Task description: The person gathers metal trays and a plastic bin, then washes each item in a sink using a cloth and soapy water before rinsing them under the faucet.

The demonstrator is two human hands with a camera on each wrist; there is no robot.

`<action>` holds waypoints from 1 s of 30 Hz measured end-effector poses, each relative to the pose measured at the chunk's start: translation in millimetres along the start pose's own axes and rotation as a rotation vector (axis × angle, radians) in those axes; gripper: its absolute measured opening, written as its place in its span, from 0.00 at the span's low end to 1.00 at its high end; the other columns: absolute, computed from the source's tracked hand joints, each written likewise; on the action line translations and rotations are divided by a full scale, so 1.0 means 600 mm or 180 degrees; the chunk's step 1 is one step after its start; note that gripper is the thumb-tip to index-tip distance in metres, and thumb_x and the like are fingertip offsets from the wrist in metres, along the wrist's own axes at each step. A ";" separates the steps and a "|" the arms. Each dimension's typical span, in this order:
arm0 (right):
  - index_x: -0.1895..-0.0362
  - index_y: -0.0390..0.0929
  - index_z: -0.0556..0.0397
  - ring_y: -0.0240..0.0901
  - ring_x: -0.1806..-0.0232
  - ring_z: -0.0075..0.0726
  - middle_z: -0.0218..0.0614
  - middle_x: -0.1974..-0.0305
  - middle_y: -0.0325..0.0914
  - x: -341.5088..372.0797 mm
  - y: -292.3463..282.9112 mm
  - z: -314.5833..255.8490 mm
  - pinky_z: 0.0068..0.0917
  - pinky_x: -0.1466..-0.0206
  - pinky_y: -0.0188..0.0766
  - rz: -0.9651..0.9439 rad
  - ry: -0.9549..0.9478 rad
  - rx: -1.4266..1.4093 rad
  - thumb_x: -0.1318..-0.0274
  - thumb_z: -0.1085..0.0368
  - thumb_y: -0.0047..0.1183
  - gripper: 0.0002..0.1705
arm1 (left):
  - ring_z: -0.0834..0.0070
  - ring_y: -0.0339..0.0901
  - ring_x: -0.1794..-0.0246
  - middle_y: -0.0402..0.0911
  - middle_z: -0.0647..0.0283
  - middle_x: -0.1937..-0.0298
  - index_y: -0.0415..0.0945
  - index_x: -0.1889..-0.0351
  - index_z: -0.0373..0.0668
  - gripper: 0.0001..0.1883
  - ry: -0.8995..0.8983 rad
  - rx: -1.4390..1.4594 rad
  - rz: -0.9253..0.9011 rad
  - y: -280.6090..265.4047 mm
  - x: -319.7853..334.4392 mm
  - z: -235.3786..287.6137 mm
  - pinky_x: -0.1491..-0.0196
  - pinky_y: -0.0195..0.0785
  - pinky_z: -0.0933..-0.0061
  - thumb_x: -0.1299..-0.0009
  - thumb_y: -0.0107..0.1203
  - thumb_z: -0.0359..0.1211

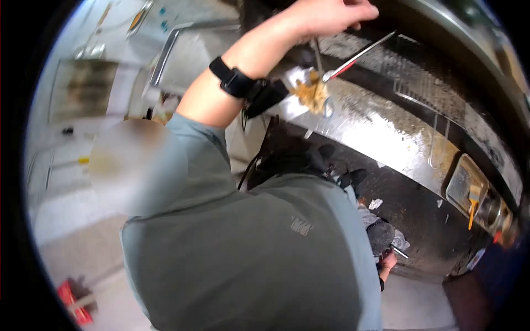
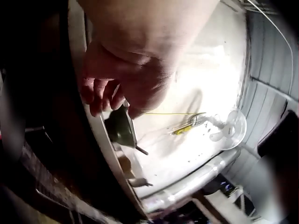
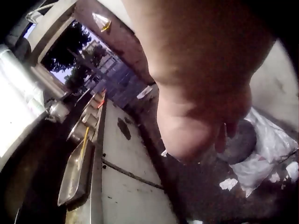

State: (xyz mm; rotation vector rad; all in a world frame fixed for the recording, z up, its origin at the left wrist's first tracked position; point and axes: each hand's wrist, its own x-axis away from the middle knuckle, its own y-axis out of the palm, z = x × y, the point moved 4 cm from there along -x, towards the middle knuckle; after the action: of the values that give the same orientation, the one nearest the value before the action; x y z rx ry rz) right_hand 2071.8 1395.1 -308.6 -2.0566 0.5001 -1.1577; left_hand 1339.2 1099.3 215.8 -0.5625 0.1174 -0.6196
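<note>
My left hand (image 1: 337, 15) reaches out over the far side of the grill counter in the head view. In the left wrist view its fingers bend loosely beside a dark green bottle-like thing (image 2: 122, 129) on a shelf; the thumb tip overlaps its top. Low at my right side, my right hand (image 1: 390, 260) hangs next to a thin metal rod (image 1: 401, 252). Below that hand is a dark round thing (image 3: 240, 142) edged by a crumpled plastic bag (image 3: 273, 140). My wrist hides most of the right fingers, and I cannot tell whether they hold the rod.
Yellowish food pieces (image 1: 312, 91) lie on the metal counter (image 1: 375, 129) near a red-handled metal tool (image 1: 359, 58). Beyond is a wire rack (image 1: 422, 99). A metal tray (image 1: 461, 174) carries a brush (image 1: 473, 201). Paper scraps (image 1: 375, 204) litter the dark floor. An electric fan (image 2: 229, 130) stands at the back.
</note>
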 end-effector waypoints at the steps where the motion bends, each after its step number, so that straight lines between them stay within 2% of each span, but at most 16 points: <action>1: 0.53 0.72 0.54 0.75 0.61 0.38 0.37 0.59 0.79 -0.022 -0.016 0.019 0.36 0.62 0.70 -0.0061 -0.0580 0.0717 0.48 0.57 0.58 0.21 | 0.76 0.78 0.66 0.82 0.59 0.65 0.79 0.56 0.35 0.16 0.0000 -0.0155 0.0270 -0.001 0.016 -0.008 0.61 0.72 0.75 0.33 0.57 0.38; 2: 0.47 0.70 0.53 0.75 0.56 0.40 0.33 0.53 0.78 -0.033 -0.069 -0.045 0.37 0.60 0.71 -0.0789 0.0110 0.1282 0.43 0.56 0.53 0.22 | 0.76 0.78 0.67 0.82 0.59 0.65 0.79 0.57 0.34 0.15 0.0070 -0.0320 0.0530 -0.010 0.020 -0.014 0.62 0.72 0.76 0.33 0.57 0.38; 4: 0.43 0.68 0.50 0.74 0.53 0.42 0.33 0.49 0.76 -0.122 -0.056 0.093 0.41 0.57 0.71 -0.0345 -0.0014 -0.0848 0.41 0.53 0.50 0.24 | 0.78 0.78 0.69 0.82 0.61 0.69 0.79 0.59 0.35 0.14 0.0052 -0.0705 0.0788 -0.040 0.041 -0.030 0.64 0.72 0.76 0.33 0.56 0.37; 5: 0.44 0.69 0.49 0.73 0.52 0.41 0.35 0.48 0.76 -0.163 -0.062 0.129 0.47 0.55 0.69 -0.0370 -0.0265 -0.0884 0.40 0.53 0.48 0.23 | 0.79 0.78 0.70 0.82 0.61 0.70 0.79 0.60 0.35 0.12 -0.0052 -0.0735 0.0926 -0.063 0.060 -0.047 0.66 0.72 0.76 0.33 0.56 0.36; 6: 0.39 0.67 0.54 0.76 0.50 0.34 0.41 0.53 0.79 -0.157 -0.099 0.081 0.29 0.49 0.73 -0.0638 0.1156 -0.2772 0.45 0.65 0.54 0.28 | 0.76 0.79 0.70 0.82 0.59 0.69 0.79 0.62 0.38 0.12 -0.0223 -0.1259 0.0898 -0.097 0.073 -0.066 0.66 0.72 0.73 0.34 0.56 0.37; 9: 0.40 0.68 0.54 0.77 0.53 0.36 0.38 0.52 0.78 -0.246 -0.135 0.076 0.28 0.51 0.73 -0.0558 0.0026 -0.1066 0.44 0.64 0.52 0.26 | 0.68 0.80 0.69 0.83 0.57 0.67 0.80 0.62 0.40 0.13 0.0381 -0.2813 0.1633 -0.210 0.127 -0.164 0.64 0.73 0.66 0.34 0.57 0.40; 11: 0.42 0.69 0.53 0.76 0.61 0.37 0.34 0.58 0.78 -0.260 -0.175 0.029 0.30 0.58 0.74 -0.0685 -0.0122 -0.0528 0.45 0.62 0.52 0.25 | 0.61 0.82 0.64 0.84 0.54 0.65 0.81 0.61 0.43 0.15 -0.0459 -0.3325 0.2044 -0.273 0.178 -0.213 0.60 0.72 0.58 0.34 0.56 0.44; 13: 0.48 0.72 0.53 0.74 0.66 0.36 0.33 0.64 0.77 -0.260 -0.201 -0.027 0.29 0.63 0.73 -0.0571 -0.0021 -0.1009 0.44 0.60 0.51 0.20 | 0.65 0.81 0.64 0.83 0.57 0.65 0.80 0.60 0.41 0.18 -0.0618 -0.3354 0.2112 -0.321 0.227 -0.259 0.60 0.72 0.64 0.34 0.54 0.47; 15: 0.66 0.78 0.52 0.67 0.78 0.26 0.29 0.79 0.71 -0.214 -0.250 -0.160 0.22 0.76 0.65 -0.0431 0.0481 -0.2750 0.40 0.56 0.51 0.13 | 0.65 0.80 0.63 0.83 0.57 0.64 0.79 0.58 0.38 0.24 -0.0982 -0.3001 0.2222 -0.334 0.272 -0.292 0.58 0.71 0.68 0.34 0.53 0.51; 19: 0.82 0.71 0.49 0.59 0.80 0.18 0.22 0.81 0.67 -0.180 -0.338 -0.366 0.19 0.77 0.55 0.0494 0.0135 -0.2815 0.40 0.59 0.53 0.18 | 0.59 0.80 0.60 0.82 0.50 0.63 0.79 0.58 0.36 0.22 -0.1291 -0.2268 0.2093 -0.252 0.320 -0.285 0.56 0.71 0.64 0.33 0.52 0.48; 23: 0.48 0.73 0.63 0.69 0.68 0.21 0.31 0.65 0.76 -0.148 -0.436 -0.590 0.19 0.65 0.66 0.0423 -0.1051 -0.2707 0.38 0.63 0.51 0.19 | 0.76 0.78 0.67 0.82 0.59 0.67 0.79 0.57 0.39 0.15 -0.0721 -0.1162 0.1280 -0.130 0.328 -0.307 0.61 0.71 0.72 0.36 0.59 0.38; 24: 0.47 0.71 0.63 0.70 0.64 0.21 0.32 0.60 0.76 -0.114 -0.454 -0.669 0.19 0.62 0.68 0.0830 -0.1423 -0.2815 0.38 0.64 0.51 0.19 | 0.77 0.77 0.67 0.82 0.60 0.66 0.79 0.57 0.38 0.14 -0.0674 -0.0907 0.1225 -0.117 0.336 -0.323 0.62 0.72 0.73 0.36 0.60 0.37; 25: 0.47 0.71 0.63 0.71 0.61 0.22 0.34 0.57 0.75 -0.094 -0.478 -0.734 0.19 0.60 0.70 0.0398 -0.1258 -0.2642 0.39 0.65 0.51 0.19 | 0.77 0.77 0.67 0.82 0.60 0.66 0.78 0.58 0.37 0.14 -0.0628 -0.1006 0.1091 -0.110 0.349 -0.334 0.62 0.71 0.73 0.36 0.59 0.37; 26: 0.52 0.73 0.58 0.69 0.70 0.20 0.29 0.68 0.74 -0.088 -0.494 -0.788 0.20 0.68 0.68 0.0548 -0.1515 -0.2606 0.39 0.66 0.52 0.13 | 0.78 0.76 0.67 0.81 0.61 0.67 0.78 0.59 0.37 0.13 -0.0468 -0.0967 0.1083 -0.106 0.361 -0.343 0.62 0.70 0.75 0.35 0.59 0.36; 27: 0.48 0.72 0.62 0.71 0.65 0.21 0.32 0.60 0.76 -0.084 -0.519 -0.833 0.18 0.62 0.70 0.0354 -0.1660 -0.2568 0.39 0.66 0.51 0.18 | 0.78 0.75 0.68 0.80 0.62 0.68 0.77 0.59 0.37 0.12 -0.0318 -0.0934 0.1081 -0.105 0.372 -0.351 0.63 0.69 0.76 0.35 0.59 0.34; 30: 0.48 0.71 0.62 0.71 0.68 0.20 0.33 0.64 0.75 -0.086 -0.588 -0.965 0.18 0.66 0.69 0.0502 -0.1918 -0.2518 0.40 0.65 0.53 0.19 | 0.79 0.75 0.68 0.80 0.62 0.68 0.77 0.60 0.36 0.11 -0.0433 -0.0676 0.0938 -0.116 0.410 -0.382 0.63 0.69 0.76 0.34 0.58 0.33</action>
State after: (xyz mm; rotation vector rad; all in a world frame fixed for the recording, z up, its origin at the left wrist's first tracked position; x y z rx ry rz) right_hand 1547.4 1435.8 122.5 -2.8009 0.8774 -0.1845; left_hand 1441.8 803.8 74.0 -0.7744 0.1359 -0.2823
